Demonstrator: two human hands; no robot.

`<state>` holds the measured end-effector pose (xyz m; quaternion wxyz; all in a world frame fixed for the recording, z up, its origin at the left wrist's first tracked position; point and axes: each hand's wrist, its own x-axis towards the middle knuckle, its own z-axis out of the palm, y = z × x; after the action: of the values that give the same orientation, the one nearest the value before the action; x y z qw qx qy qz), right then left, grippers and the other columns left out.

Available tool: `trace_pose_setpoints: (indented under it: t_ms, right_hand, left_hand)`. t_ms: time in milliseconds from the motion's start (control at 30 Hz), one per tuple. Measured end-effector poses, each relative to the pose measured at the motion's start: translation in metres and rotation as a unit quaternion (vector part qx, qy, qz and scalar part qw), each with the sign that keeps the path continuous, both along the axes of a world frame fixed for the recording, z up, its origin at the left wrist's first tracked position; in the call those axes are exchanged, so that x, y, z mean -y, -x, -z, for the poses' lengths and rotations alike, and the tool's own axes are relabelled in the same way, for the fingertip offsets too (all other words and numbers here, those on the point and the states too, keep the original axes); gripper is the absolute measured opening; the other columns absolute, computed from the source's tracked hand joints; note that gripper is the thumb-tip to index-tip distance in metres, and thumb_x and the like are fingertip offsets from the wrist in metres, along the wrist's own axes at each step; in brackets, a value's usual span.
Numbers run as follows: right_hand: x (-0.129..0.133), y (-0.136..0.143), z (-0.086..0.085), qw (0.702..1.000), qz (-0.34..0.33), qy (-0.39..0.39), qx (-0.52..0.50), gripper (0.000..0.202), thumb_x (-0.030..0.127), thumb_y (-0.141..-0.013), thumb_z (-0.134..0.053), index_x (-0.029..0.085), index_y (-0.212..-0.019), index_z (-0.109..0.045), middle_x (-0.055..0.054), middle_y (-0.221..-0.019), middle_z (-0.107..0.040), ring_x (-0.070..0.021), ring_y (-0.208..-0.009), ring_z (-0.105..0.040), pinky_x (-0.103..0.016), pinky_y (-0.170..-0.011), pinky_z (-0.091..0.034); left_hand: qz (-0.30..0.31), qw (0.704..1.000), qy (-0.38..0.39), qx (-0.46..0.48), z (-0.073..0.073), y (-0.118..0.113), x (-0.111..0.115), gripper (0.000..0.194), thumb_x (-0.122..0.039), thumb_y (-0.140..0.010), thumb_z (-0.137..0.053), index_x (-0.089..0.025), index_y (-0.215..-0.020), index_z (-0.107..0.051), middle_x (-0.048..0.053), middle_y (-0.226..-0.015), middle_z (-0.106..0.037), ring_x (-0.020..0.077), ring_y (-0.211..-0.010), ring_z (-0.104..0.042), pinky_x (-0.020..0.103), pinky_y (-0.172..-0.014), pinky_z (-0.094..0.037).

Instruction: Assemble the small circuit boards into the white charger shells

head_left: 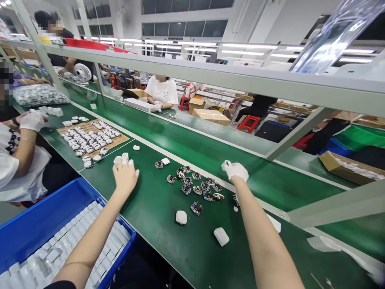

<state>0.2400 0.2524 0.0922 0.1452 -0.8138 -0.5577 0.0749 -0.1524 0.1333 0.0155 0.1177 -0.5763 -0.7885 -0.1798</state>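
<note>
My left hand (124, 177), with white coverings on some fingertips, is over the left part of the green bench. Its fingers are bent against two small white plastic shells (125, 157); the thumb sticks out to the right. My right hand (237, 171) wears a white glove and hovers by the pale strip along the bench. Its fingers are curled together, and whatever is between them is too small to make out. Between my hands lie several small circuit boards (197, 189) in a loose cluster. Nearer to me are a rounded white case (181, 217) and another white case (221, 237).
A blue bin (76, 185) of white shells stands at lower left. Beyond it, several white units lie on a cardboard sheet (122, 140) near a co-worker's gloved hand (31, 120). A shelf rail (180, 72) crosses above the bench, and its post (327, 206) stands at right.
</note>
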Motion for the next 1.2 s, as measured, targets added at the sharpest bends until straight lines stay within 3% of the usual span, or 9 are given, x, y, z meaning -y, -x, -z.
trace_pose_setpoints:
  t_ms: [200, 367, 400, 500, 600, 700, 867, 1033, 1200]
  right_hand:
    - [-0.005, -0.017, 0.009, 0.998, -0.004, 0.047, -0.034, 0.032, 0.042, -0.095, -0.057, 0.015, -0.113, -0.063, -0.009, -0.114, -0.065, -0.0204, -0.099, -0.065, -0.041, -0.089, -0.053]
    - [0.034, -0.039, -0.016, 0.995, -0.086, 0.024, -0.05, 0.039, 0.043, -0.097, -0.048, 0.015, -0.122, -0.062, -0.014, -0.127, -0.063, -0.0266, -0.117, -0.06, -0.043, -0.101, -0.045]
    - [0.051, -0.042, -0.018, 0.991, -0.117, 0.028, -0.058, 0.041, 0.045, -0.095, -0.049, 0.018, -0.122, -0.063, -0.012, -0.128, -0.065, -0.0271, -0.117, -0.06, -0.04, -0.1, -0.046]
    - [0.117, -0.042, -0.005, 0.975, -0.193, 0.074, -0.082, 0.042, 0.049, -0.082, -0.064, 0.026, -0.116, -0.068, -0.006, -0.11, -0.073, -0.0275, -0.101, -0.067, -0.036, -0.089, -0.052]
    - [0.181, -0.032, 0.028, 0.955, -0.275, 0.093, -0.067, 0.058, 0.039, -0.071, -0.072, 0.027, -0.127, -0.064, -0.009, -0.118, -0.07, -0.0337, -0.103, -0.066, -0.046, -0.092, -0.051]
    - [0.221, -0.021, 0.065, 0.963, -0.249, 0.046, -0.092, 0.054, 0.024, -0.065, -0.07, 0.023, -0.119, -0.068, -0.013, -0.116, -0.068, -0.0368, -0.098, -0.066, -0.055, -0.089, -0.051]
    - [0.248, -0.007, 0.093, 0.961, -0.187, -0.006, -0.202, 0.046, 0.031, -0.087, -0.051, 0.016, -0.131, -0.054, -0.013, -0.114, -0.068, -0.0236, -0.1, -0.068, -0.042, -0.093, -0.054]
    - [0.271, 0.014, 0.088, 0.84, -0.114, -0.049, -0.528, 0.056, 0.041, -0.078, -0.072, 0.022, -0.127, -0.054, -0.012, -0.117, -0.069, -0.0247, -0.108, -0.067, -0.04, -0.093, -0.056]
    - [0.282, 0.029, 0.078, 0.772, -0.115, -0.058, -0.622, 0.058, 0.034, -0.074, -0.08, 0.027, -0.127, -0.057, -0.009, -0.127, -0.066, -0.0238, -0.116, -0.063, -0.041, -0.105, -0.049]
  left_hand:
    - [0.03, 0.999, 0.009, -0.006, 0.002, 0.036, -0.004, 0.026, -0.011, -0.085, -0.044, -0.004, -0.092, -0.068, 0.03, -0.115, -0.061, 0.0426, -0.132, -0.04, 0.058, -0.103, -0.033]
    - [0.19, 0.981, 0.031, 0.038, -0.024, -0.005, 0.029, 0.02, -0.024, -0.091, -0.048, -0.017, -0.085, -0.065, 0.012, -0.114, -0.065, 0.0274, -0.117, -0.055, 0.04, -0.099, -0.044]
    - [0.25, 0.966, 0.04, 0.063, -0.029, -0.021, 0.042, 0.019, -0.026, -0.092, -0.047, -0.02, -0.083, -0.063, 0.006, -0.112, -0.065, 0.0219, -0.113, -0.057, 0.034, -0.098, -0.045]
    - [0.443, 0.857, 0.049, 0.261, -0.035, -0.073, 0.085, 0.008, -0.017, -0.088, -0.052, -0.021, -0.082, -0.055, 0.003, -0.113, -0.063, 0.0169, -0.109, -0.058, 0.028, -0.095, -0.046]
    - [0.532, 0.766, 0.136, 0.334, -0.025, -0.118, 0.119, 0.019, -0.012, -0.08, -0.06, -0.022, -0.093, -0.052, 0.002, -0.103, -0.063, 0.0164, -0.098, -0.061, 0.028, -0.089, -0.049]
    - [0.541, 0.755, 0.186, 0.321, -0.004, -0.147, 0.132, 0.045, -0.012, -0.077, -0.063, -0.02, -0.119, -0.048, 0.007, -0.111, -0.062, 0.0215, -0.1, -0.061, 0.035, -0.091, -0.051]
    - [0.516, 0.769, 0.189, 0.326, 0.023, -0.168, 0.13, 0.057, -0.013, -0.08, -0.062, -0.018, -0.134, -0.042, 0.014, -0.13, -0.057, 0.028, -0.121, -0.055, 0.045, -0.104, -0.046]
    - [0.496, 0.776, 0.17, 0.352, 0.03, -0.171, 0.128, 0.061, -0.014, -0.081, -0.063, -0.019, -0.137, -0.04, 0.013, -0.136, -0.054, 0.0269, -0.127, -0.051, 0.047, -0.11, -0.042]
    - [0.502, 0.77, 0.133, 0.372, 0.025, -0.166, 0.131, 0.062, -0.019, -0.08, -0.068, -0.02, -0.136, -0.042, 0.012, -0.137, -0.053, 0.0275, -0.129, -0.049, 0.047, -0.11, -0.042]
